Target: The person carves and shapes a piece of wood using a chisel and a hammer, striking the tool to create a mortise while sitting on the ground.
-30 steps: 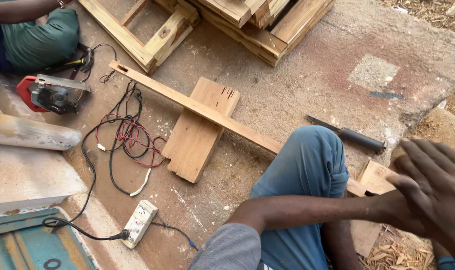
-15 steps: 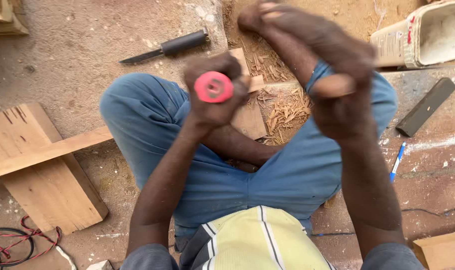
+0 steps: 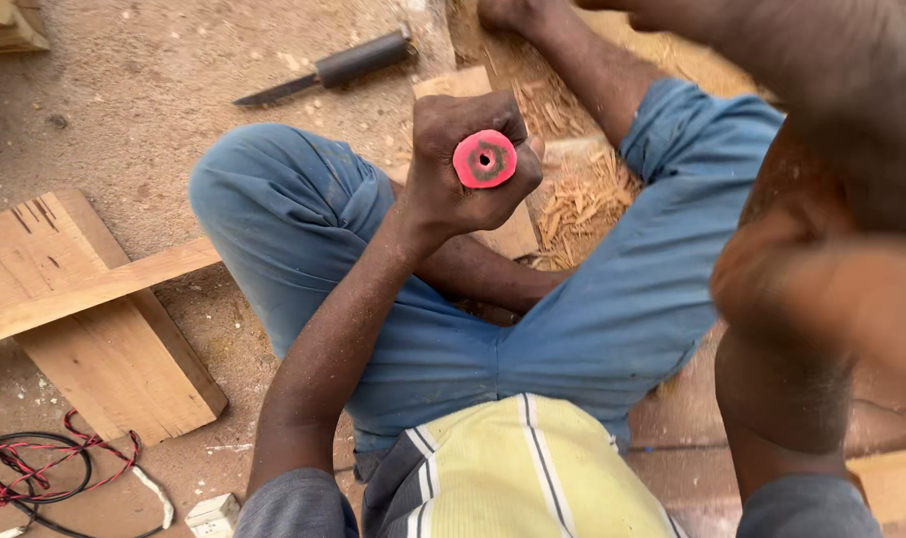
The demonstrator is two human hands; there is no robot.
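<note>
Since half a second ago we are raising our right hand (image 3: 821,229), now blurred, grip unreadable. Left hand (image 3: 468,164) is fisting the red-capped handle (image 3: 485,158) above shavings (image 3: 572,204); carving looks underway, unfinished.

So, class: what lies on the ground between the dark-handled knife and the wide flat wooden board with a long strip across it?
In the head view, only bare dusty concrete floor lies between the dark-handled knife and the wide flat wooden board.
</note>
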